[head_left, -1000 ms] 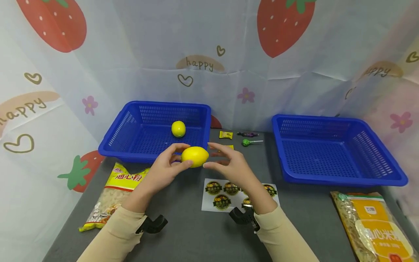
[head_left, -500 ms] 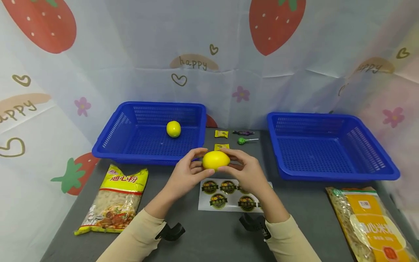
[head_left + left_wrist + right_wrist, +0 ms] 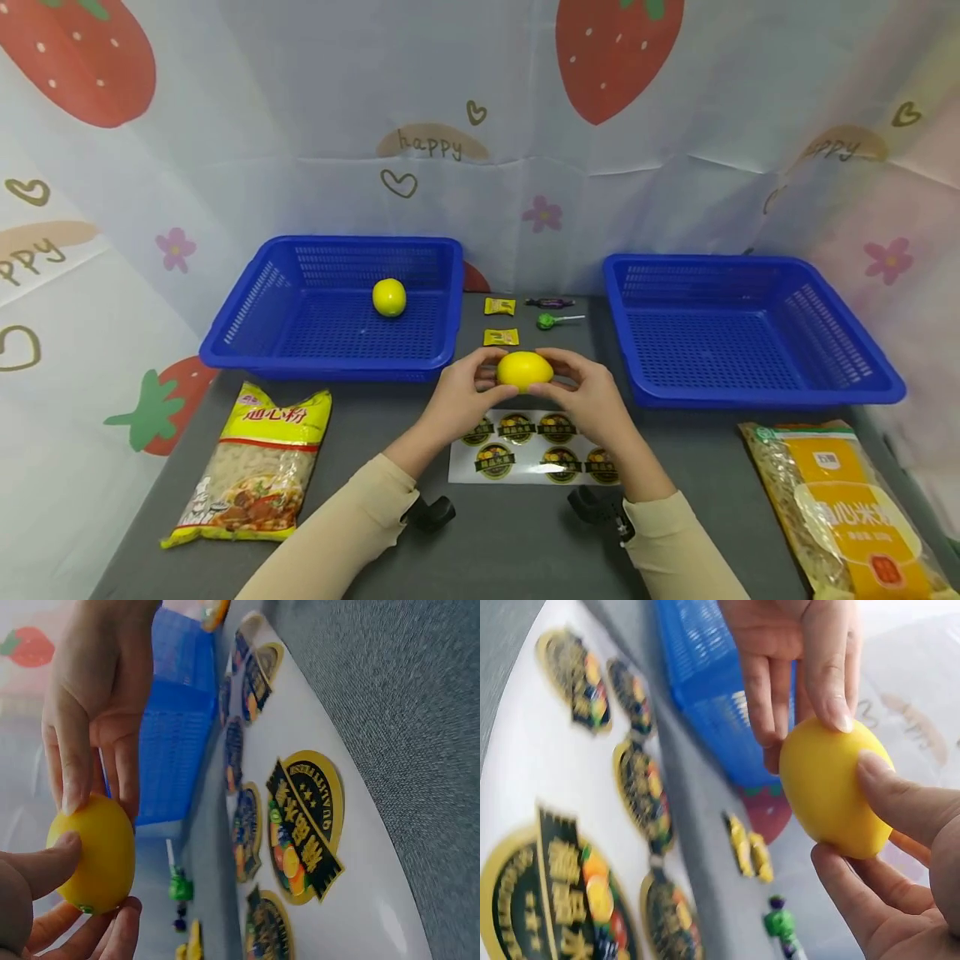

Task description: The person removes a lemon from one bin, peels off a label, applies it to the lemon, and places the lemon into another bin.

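A yellow lemon [image 3: 524,372] is held up between both hands, above the far edge of a white sheet of round fruit stickers [image 3: 504,478]. My left hand [image 3: 463,397] grips its left end, thumb in front and fingers behind. On the other end, my right hand [image 3: 592,400] pinches it the same way. The left wrist view shows the lemon [image 3: 103,855] with a small green tip at one end. Both thumbs press on its near side in the right wrist view, where the lemon [image 3: 829,787] looks smooth. A second lemon [image 3: 389,297] lies in the left blue basket [image 3: 337,364].
Another blue basket [image 3: 757,393] stands at the right. Two yellow wrapped candies [image 3: 500,337], a purple candy [image 3: 551,302] and a green lollipop [image 3: 547,321] lie between the baskets. A pasta bag [image 3: 255,467] is at the left, an orange-labelled bag [image 3: 855,508] at the right.
The left hand has carried the lemon rightward, off from beside the left basket to over the sticker sheet. My right hand, earlier apart from it, has closed its fingers on the lemon's right end.
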The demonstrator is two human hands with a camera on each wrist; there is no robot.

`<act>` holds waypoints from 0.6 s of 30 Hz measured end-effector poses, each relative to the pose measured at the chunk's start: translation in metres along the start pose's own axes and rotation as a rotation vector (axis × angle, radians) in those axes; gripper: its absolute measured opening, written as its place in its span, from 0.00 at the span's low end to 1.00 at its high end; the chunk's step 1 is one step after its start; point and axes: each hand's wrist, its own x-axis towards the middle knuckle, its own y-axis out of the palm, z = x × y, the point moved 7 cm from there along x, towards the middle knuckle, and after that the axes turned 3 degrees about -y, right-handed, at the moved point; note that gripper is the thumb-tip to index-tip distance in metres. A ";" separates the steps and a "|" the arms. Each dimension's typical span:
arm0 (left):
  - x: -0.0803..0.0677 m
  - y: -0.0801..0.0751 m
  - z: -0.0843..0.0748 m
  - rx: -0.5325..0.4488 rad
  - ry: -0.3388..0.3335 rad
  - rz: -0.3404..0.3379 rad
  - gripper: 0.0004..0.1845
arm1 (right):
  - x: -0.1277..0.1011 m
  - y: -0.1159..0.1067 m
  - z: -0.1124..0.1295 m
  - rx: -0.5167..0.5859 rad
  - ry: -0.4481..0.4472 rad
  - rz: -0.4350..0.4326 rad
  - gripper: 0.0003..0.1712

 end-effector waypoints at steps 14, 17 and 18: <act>0.034 0.016 0.035 -0.036 -0.137 0.024 0.27 | 0.024 0.002 -0.041 -0.060 0.114 0.038 0.30; 0.036 0.018 0.037 -0.015 -0.142 0.027 0.28 | 0.026 0.002 -0.046 -0.057 0.124 0.038 0.30; 0.037 0.019 0.038 -0.007 -0.144 0.028 0.28 | 0.026 0.003 -0.048 -0.054 0.127 0.038 0.30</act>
